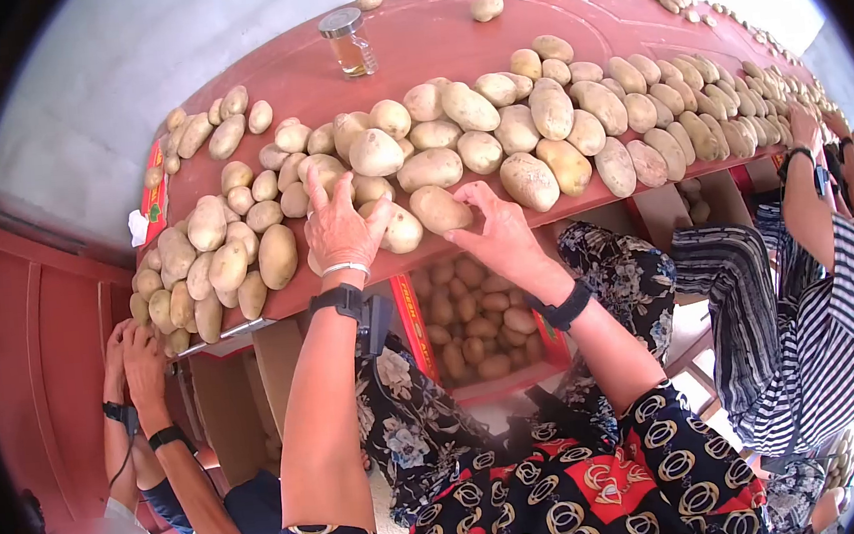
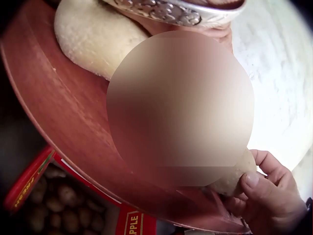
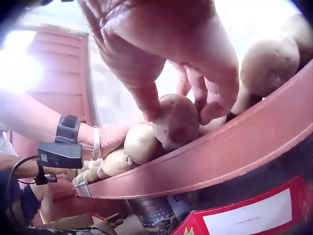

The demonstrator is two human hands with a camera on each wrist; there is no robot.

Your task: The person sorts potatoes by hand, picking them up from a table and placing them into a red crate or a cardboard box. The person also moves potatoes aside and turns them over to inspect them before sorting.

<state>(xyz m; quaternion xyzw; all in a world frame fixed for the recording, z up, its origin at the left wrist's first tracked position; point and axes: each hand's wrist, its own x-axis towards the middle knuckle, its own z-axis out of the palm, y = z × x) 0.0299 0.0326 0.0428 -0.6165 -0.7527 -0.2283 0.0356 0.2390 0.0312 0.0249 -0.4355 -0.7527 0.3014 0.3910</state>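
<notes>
In the head view, my right hand (image 1: 500, 236) pinches a tan oval potato (image 1: 440, 209) at the table's front edge. The right wrist view shows this potato (image 3: 173, 122) between thumb and fingers, with a dark patch on its end. Close by on the left, my left hand (image 1: 339, 229) rests with spread fingers among the piled potatoes. Its thumb lies beside another potato (image 1: 402, 231), and a pale potato (image 1: 376, 154) sits just beyond its fingertips. A silver bracelet (image 2: 171, 12) circles the left wrist. Much of the left wrist view is blurred.
Potatoes cover the front of the red table (image 1: 428, 26) in a long bank. A lidded glass jar (image 1: 349, 44) stands behind them. Below the edge is a red carton (image 1: 413, 318) of potatoes. Other people's hands (image 1: 139, 365) work at the left, and a person in stripes sits right.
</notes>
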